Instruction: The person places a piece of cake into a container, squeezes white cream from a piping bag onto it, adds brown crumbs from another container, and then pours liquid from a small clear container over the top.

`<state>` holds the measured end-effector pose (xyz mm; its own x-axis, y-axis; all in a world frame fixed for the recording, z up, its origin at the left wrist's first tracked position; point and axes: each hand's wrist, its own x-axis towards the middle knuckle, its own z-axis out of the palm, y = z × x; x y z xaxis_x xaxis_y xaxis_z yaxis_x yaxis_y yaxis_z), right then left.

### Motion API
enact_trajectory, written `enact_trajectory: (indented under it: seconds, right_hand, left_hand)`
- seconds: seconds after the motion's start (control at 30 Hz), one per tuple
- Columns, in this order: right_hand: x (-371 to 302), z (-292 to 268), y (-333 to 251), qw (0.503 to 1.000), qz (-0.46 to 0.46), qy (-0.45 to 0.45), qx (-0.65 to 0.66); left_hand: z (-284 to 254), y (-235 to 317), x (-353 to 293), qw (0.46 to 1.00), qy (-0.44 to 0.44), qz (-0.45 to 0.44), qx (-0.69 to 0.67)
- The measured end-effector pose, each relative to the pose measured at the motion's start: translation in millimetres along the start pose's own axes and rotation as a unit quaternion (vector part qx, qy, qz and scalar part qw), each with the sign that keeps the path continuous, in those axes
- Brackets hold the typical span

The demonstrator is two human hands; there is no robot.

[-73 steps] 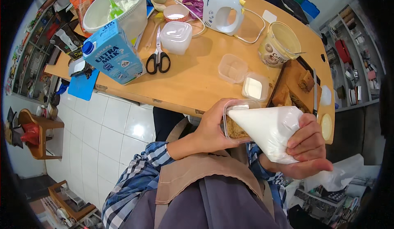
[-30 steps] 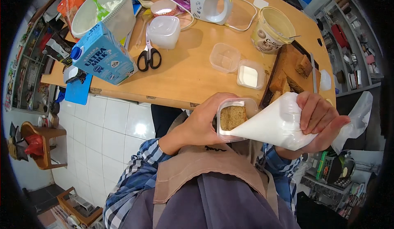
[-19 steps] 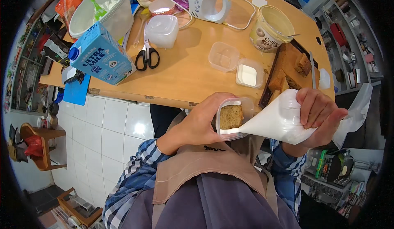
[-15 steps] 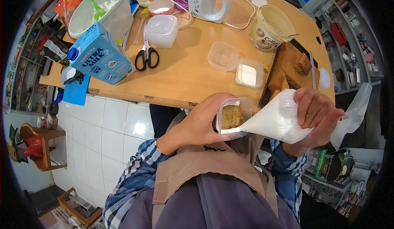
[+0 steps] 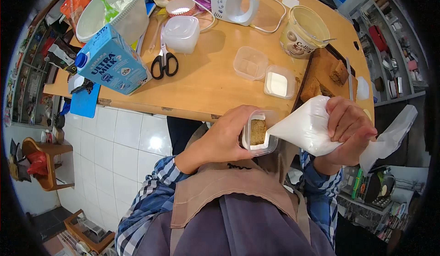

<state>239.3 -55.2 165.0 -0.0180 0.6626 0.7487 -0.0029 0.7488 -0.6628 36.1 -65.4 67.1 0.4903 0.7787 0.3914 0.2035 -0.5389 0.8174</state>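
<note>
Off the wooden tabletop point(image 5: 197, 88), just before its near edge, a clear tub point(image 5: 274, 146) of cake point(image 5: 258, 131) is clasped mouth-up by the left hand point(image 5: 229, 134), apparently for easy access. Apart from it, a piping bag point(image 5: 302, 128) is clenched at its gathered top by the right hand point(image 5: 347, 126), probably for pressure.

Mixer point(image 5: 221, 3): 12 o'clock, top cropped.
Cake tray point(image 5: 298, 100): 2 o'clock, near end hidden from me behind the piping bag point(image 5: 305, 125).

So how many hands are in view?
2: the left hand holds a clear container with cake inside; the right hand grips a white-filled piping bag. I see no others.
</note>
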Motion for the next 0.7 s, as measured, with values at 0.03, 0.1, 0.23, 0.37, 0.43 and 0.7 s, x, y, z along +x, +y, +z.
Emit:
enact_trajectory:
  seconds: [0.03,0.1,0.23,0.37,0.43,0.7]
  right_hand:
    - [0.1,0.6,-0.1,1.000,-0.009,0.005,-0.008]
    - [-0.1,2.0,1.1,1.000,-0.018,0.009,-0.014]
    - [1.1,3.7,3.4,0.998,-0.054,-0.001,-0.041]
    - [1.0,6.2,4.4,0.995,-0.071,0.007,-0.064]
    - [1.5,6.1,3.7,0.996,-0.070,-0.001,-0.061]
    - [1.1,9.2,2.1,0.992,-0.083,0.012,-0.089]
  left_hand:
    - [0.3,0.1,0.2,1.000,0.000,0.001,-0.001]
    - [0.5,-0.3,-0.1,1.000,-0.004,-0.006,0.001]
    - [0.7,-1.0,-0.1,1.000,-0.004,0.000,-0.011]
    - [0.8,-1.1,-1.3,1.000,-0.006,0.001,-0.021]
    - [0.6,-0.3,-1.3,1.000,-0.008,-0.008,-0.025]
    - [0.4,1.2,-1.5,0.998,-0.011,-0.049,-0.043]
